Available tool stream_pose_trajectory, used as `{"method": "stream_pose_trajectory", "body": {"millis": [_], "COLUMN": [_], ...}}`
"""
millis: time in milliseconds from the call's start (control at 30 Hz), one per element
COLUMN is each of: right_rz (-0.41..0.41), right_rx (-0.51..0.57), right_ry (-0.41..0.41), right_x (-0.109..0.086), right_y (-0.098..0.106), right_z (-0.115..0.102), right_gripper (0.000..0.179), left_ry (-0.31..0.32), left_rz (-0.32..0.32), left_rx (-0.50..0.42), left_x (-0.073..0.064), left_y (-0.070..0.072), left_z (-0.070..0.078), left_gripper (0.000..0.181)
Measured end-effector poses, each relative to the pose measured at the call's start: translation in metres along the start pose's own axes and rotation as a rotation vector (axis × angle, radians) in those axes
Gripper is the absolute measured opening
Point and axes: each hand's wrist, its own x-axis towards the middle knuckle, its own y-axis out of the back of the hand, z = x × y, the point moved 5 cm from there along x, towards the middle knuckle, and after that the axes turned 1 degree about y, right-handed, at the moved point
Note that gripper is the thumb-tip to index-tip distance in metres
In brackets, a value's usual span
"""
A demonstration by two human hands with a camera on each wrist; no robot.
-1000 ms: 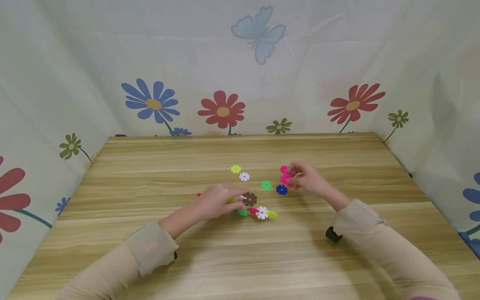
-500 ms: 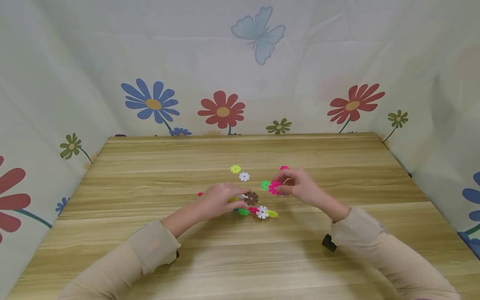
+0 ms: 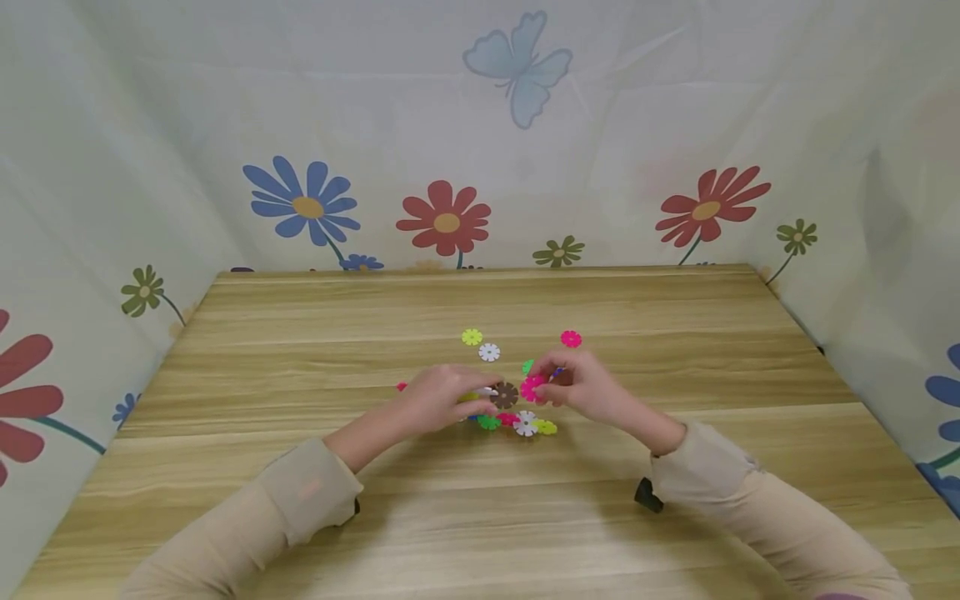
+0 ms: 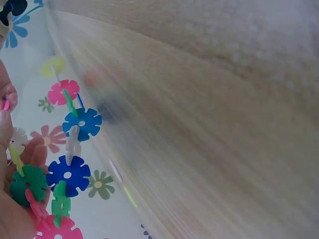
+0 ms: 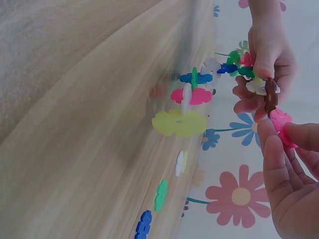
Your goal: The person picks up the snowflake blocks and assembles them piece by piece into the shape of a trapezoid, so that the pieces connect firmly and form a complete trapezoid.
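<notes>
In the head view my left hand (image 3: 435, 404) holds a chain of slotted, flower-shaped plastic discs linked edge to edge. A brown disc (image 3: 506, 395) sits at the chain's end, just past the left fingertips. My right hand (image 3: 592, 387) pinches a loose pink disc (image 3: 531, 388) between thumb and fingers. Seen from the right wrist, this pink disc (image 5: 280, 124) is right against the edge of the brown disc (image 5: 271, 94); whether their slots are joined I cannot tell. The rest of the chain hangs in a curve, with a blue disc (image 4: 68, 176) and a green disc (image 4: 28, 184) among its links.
Loose discs lie on the wooden table (image 3: 300, 333) beyond the hands: yellow (image 3: 472, 337), white (image 3: 489, 352) and pink (image 3: 571, 338). A green disc (image 3: 528, 367) and a blue one are partly covered by the right hand. Printed cloth (image 3: 360, 100) surrounds the table's back and sides.
My right hand has carried the pink disc left and toward me, from beside the other pink disc to the brown disc. The left hand has stayed almost still with the chain.
</notes>
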Motion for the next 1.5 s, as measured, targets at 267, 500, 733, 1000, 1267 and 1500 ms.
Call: {"method": "stream_pose_trajectory", "body": {"millis": [267,500,733,1000,1267,1500], "right_rz": [-0.006,0.033,0.145,0.221,0.204,0.166], "right_rx": [-0.058,-0.161,-0.306,-0.328,-0.291,-0.249], "right_ry": [0.031,0.111,0.265,0.329,0.329,0.251], "right_x": [-0.001,-0.003,-0.005,-0.006,-0.005,0.000], "right_y": [-0.007,-0.011,-0.014,-0.015,-0.018,-0.018], "right_z": [0.000,-0.004,-0.014,-0.017,-0.019,-0.016], "right_gripper": [0.011,0.012,0.013,0.012,0.014,0.012], "left_ry": [-0.006,-0.004,-0.016,-0.046,-0.055,0.019], "left_rz": [0.002,-0.005,0.009,0.034,-0.009,-0.057], "left_rx": [-0.001,-0.017,-0.043,-0.102,-0.129,-0.137], "left_x": [0.000,0.001,0.001,0.001,0.000,0.003], "left_y": [0.000,0.001,0.001,0.001,0.001,0.000], "left_z": [0.000,0.002,0.003,0.004,0.006,0.003], "left_gripper": [0.044,0.043,0.039,0.033,0.033,0.036]}}
